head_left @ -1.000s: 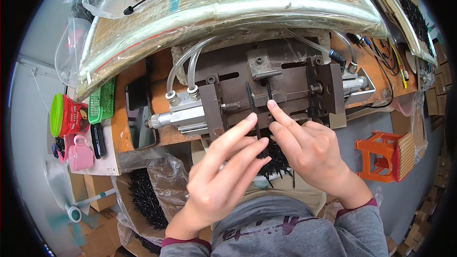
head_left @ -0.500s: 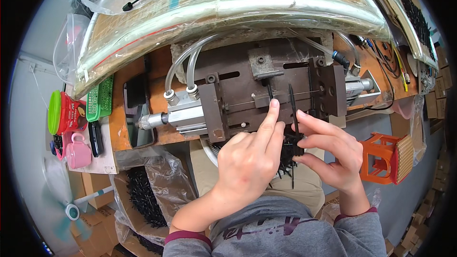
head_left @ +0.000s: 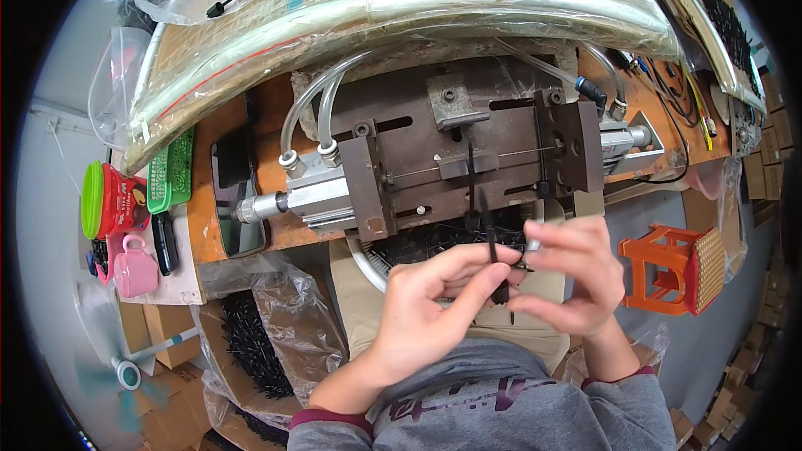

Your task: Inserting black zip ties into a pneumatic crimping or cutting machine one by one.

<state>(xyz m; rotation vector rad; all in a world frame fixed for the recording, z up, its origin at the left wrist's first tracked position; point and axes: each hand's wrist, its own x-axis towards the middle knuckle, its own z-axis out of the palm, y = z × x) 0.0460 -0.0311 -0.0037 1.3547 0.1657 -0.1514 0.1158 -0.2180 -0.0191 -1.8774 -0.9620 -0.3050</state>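
My left hand (head_left: 439,296) pinches a thin black plastic stick (head_left: 491,242) with a thicker lower end; its tip points up toward the machine. My right hand (head_left: 576,271) is just to the right, fingers curved and thumb apart, with small dark bits near its fingertips. Whether it touches those bits is hard to make out. Beyond both hands stands a dark brown metal fixture (head_left: 409,150). Across its small middle block (head_left: 455,165) runs a thin rod, and another black stick (head_left: 470,150) lies upright over that block.
Many black pieces (head_left: 418,242) lie in a container below the fixture. Air cylinders (head_left: 322,200) with clear hoses flank it. A phone (head_left: 242,230), green basket (head_left: 171,171) and pink cup (head_left: 136,267) are on the left; an orange stool (head_left: 660,271) is on the right. A plastic-covered board (head_left: 401,17) spans the back.
My left hand has drawn back from the fixture and now pinches a black stick. A stick now lies over the middle block. My right hand's fingers have spread, and the black bunch no longer shows there.
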